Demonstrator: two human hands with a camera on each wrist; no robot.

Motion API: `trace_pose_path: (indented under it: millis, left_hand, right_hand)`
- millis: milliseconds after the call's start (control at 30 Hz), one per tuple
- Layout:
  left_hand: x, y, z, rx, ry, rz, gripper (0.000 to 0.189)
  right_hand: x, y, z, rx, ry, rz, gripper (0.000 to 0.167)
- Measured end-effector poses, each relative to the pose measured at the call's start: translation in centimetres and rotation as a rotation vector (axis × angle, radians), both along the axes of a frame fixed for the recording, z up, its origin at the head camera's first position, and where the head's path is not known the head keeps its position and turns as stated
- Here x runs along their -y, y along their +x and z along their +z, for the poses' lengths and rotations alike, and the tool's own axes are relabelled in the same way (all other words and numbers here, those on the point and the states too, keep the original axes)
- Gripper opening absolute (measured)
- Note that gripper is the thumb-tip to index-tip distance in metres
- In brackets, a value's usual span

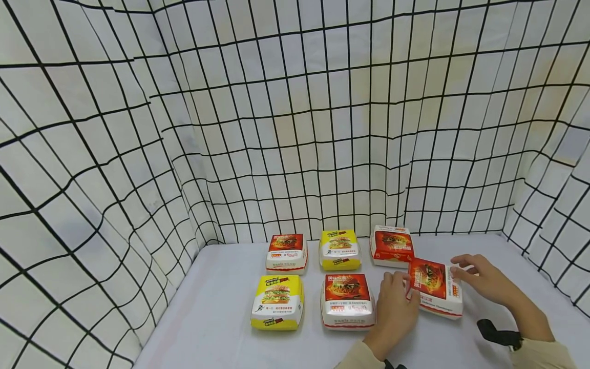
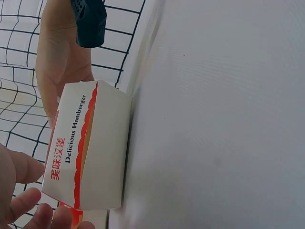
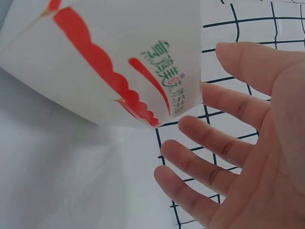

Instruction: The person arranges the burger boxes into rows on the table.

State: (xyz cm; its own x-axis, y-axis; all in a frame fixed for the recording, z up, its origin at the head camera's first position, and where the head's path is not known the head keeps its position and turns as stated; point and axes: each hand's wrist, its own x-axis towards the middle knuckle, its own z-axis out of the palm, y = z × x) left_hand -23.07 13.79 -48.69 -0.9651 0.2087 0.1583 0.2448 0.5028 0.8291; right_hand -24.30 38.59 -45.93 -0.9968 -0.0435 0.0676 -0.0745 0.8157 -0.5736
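A red and white hamburger box (image 1: 430, 279) sits turned at an angle at the right end of the front row, between both hands. My left hand (image 1: 397, 302) is at its left side, with the thumb and fingertips close to the box corner in the left wrist view. Fingers of my right hand (image 1: 484, 279) are spread at the box's right edge; in the right wrist view the right hand (image 3: 248, 129) has its fingers extended beside the white box wall (image 3: 157, 28). Whether the left fingertips touch the cardboard is hard to tell.
Left of the hands stand another red box (image 1: 348, 300) and a yellow box (image 1: 276, 302). Behind them are a red box (image 1: 287, 253), a yellow box (image 1: 340, 250) and a red box (image 1: 392, 246). White cloth (image 1: 207, 307) covers the table; black-grid netting (image 1: 295, 128) surrounds it.
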Motion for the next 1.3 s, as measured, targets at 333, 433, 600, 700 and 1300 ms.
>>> trace_pose_path:
  millis: [333, 433, 600, 700, 1300]
  left_hand:
    - [-0.2, 0.1, -0.1, 0.052, 0.017, 0.000, 0.023]
    - [-0.2, 0.1, 0.0, 0.057, 0.025, 0.000, 0.023]
    - [-0.1, 0.0, -0.1, 0.045, 0.025, 0.000, 0.026]
    - [0.0, 0.0, -0.2, 0.032, 0.016, 0.001, 0.029]
    - [-0.2, 0.3, -0.1, 0.007, -0.066, 0.026, 0.046]
  right_hand:
    - [0.5, 0.0, 0.2, 0.038, -0.020, 0.023, 0.045]
    - [0.3, -0.1, 0.2, 0.053, -0.024, 0.030, 0.043]
    - [0.1, -0.1, 0.2, 0.062, -0.027, 0.045, 0.040]
    - [0.0, -0.1, 0.2, 0.066, -0.032, 0.053, 0.039]
    - [-0.5, 0.3, 0.5, 0.107, -0.061, 0.134, 0.028]
